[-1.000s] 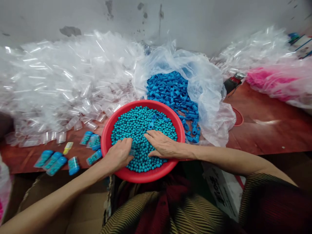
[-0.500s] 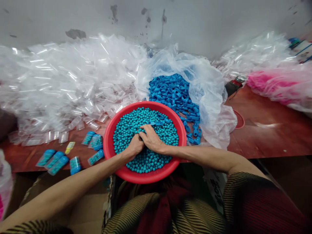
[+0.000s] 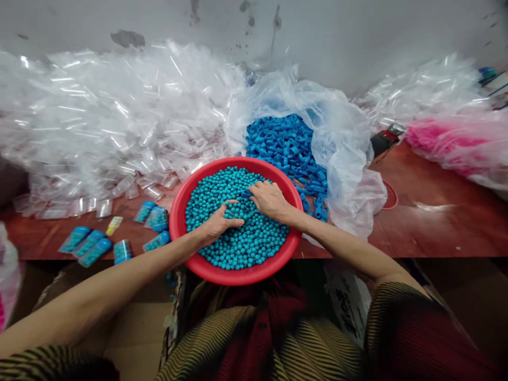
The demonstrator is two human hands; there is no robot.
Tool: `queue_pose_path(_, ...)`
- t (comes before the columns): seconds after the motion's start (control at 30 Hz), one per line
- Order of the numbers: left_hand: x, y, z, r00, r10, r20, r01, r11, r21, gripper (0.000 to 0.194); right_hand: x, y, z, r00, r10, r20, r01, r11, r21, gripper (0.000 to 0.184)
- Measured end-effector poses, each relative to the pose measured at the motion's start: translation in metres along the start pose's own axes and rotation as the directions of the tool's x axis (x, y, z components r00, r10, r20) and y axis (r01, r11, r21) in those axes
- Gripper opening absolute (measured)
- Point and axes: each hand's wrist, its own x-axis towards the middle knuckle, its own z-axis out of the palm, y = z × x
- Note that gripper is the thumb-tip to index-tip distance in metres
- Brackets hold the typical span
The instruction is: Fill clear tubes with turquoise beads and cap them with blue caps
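Observation:
Turquoise beads fill a red basin at the table's front edge. Over the beads, my left hand curls, thumb and index finger apart, around what looks like a small clear container full of beads; its walls barely show against the beads behind. To the right, my right hand is bent with its fingertips on a blue cap, just above the beads. The two hands are apart.
Several filled containers with blue caps lie left of the basin. Empty clear containers are heaped behind them. A plastic bag of blue caps stands behind the basin. Pink pieces in a bag lie at the right.
My hands were together in the middle of the beads and have separated. My right hand has moved right and back to the blue caps on the beads and closed on one.

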Motion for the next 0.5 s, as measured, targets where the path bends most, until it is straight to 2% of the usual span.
queue_pose_path(0.1,0.001,-0.001,-0.002,1.0,0.023,0.007,-0.023,1.0,0.005,0.066,-0.009,-0.012,-0.001,1.0,0.021,-0.003,-0.02,0.985,0.171,0.029)
queue_pose_path(0.2,0.001,-0.001,-0.003,0.999,0.037,-0.034,-0.036,0.999,0.029,0.068,-0.015,-0.021,0.001,0.994,-0.01,0.107,-0.038,0.898,0.439,0.031)
queue_pose_path(0.27,0.001,0.0,-0.003,0.997,0.07,-0.045,-0.064,0.989,0.135,0.065,-0.014,-0.023,0.003,0.991,-0.031,0.133,-0.053,0.812,0.581,0.034)
queue_pose_path(0.33,0.002,0.0,-0.003,0.987,0.153,-0.059,-0.129,0.947,0.294,0.06,-0.012,-0.024,0.004,0.992,-0.027,0.123,-0.062,0.746,0.663,0.035)
queue_pose_path(0.43,0.003,-0.001,-0.004,0.963,0.267,-0.031,-0.217,0.843,0.493,0.061,-0.01,-0.023,0.005,0.996,-0.041,0.085,-0.032,0.704,0.71,0.029)
queue_pose_path(0.5,0.002,-0.001,-0.005,0.965,0.261,0.004,-0.214,0.786,0.58,0.071,-0.011,-0.023,0.006,0.997,-0.063,0.045,0.011,0.697,0.717,0.027)
